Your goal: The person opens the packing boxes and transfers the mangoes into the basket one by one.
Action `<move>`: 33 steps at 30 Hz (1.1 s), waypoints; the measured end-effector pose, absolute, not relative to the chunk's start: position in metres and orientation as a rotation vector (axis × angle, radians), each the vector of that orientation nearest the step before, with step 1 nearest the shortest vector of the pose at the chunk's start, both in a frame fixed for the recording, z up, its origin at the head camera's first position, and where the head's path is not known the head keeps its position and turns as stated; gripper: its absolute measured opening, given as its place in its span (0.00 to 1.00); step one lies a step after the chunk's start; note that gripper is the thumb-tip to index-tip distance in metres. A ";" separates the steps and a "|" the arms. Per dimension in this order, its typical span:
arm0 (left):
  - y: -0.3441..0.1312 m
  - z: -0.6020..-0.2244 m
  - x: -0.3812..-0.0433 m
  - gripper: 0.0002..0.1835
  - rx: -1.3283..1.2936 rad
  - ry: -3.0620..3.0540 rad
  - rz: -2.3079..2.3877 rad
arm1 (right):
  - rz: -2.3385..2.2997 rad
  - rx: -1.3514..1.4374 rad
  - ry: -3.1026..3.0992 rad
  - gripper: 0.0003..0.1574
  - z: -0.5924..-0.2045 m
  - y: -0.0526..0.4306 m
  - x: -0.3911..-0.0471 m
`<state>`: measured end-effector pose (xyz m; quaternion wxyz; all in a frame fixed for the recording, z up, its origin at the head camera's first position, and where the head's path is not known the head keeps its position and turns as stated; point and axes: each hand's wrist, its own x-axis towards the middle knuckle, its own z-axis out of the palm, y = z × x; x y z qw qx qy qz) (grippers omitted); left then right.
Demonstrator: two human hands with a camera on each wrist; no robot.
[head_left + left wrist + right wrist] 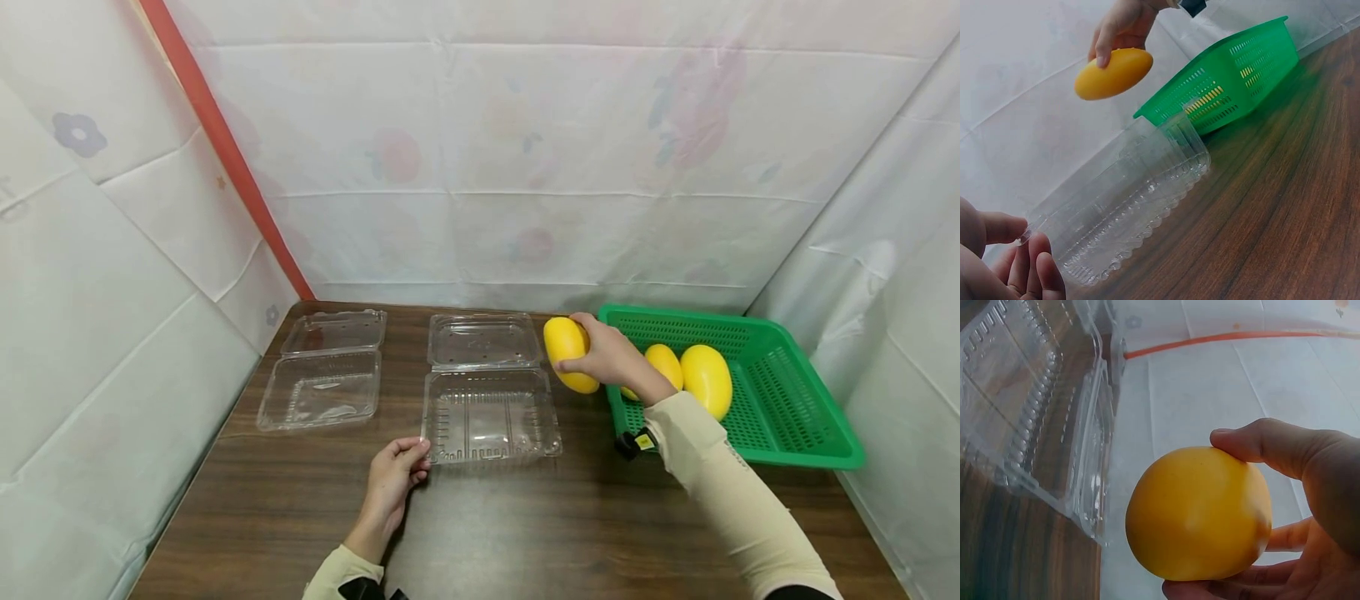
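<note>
My right hand (613, 360) holds a smooth yellow mango (564, 348) between thumb and fingers, raised between the green basket and the middle container. In the right wrist view the mango (1197, 512) appears end-on, with the thumb on top and fingers underneath. A clear plastic clamshell container (489, 427) lies with its lid folded back, away from me. Thumb and fingers of my left hand (392, 482) pinch the rim at its near left corner; the left wrist view shows this grip on the container (1129, 212) closely.
The green perforated basket (813, 400) stands at the right with more yellow mangoes (707, 382) inside, one partly behind my right wrist. A second open clear container (318, 392) lies at the left. White printed sheets (480, 150) hang behind and beside the brown table (525, 533).
</note>
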<state>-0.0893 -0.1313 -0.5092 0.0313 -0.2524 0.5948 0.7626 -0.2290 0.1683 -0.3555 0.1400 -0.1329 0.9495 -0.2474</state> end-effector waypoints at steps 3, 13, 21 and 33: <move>-0.131 -0.509 -0.089 0.08 -0.778 1.832 2.348 | -0.716 -0.386 2.753 0.56 -0.352 0.173 -0.229; -0.132 -0.510 -0.090 0.09 -0.778 1.824 2.357 | -0.724 -0.363 2.767 0.57 -0.347 0.194 -0.231; -0.132 -0.508 -0.089 0.09 -0.778 1.824 2.352 | -0.728 -0.339 2.767 0.57 -0.340 0.211 -0.228; -0.131 -0.508 -0.089 0.07 -0.784 1.824 2.356 | -0.714 -0.290 2.752 0.59 -0.340 0.240 -0.226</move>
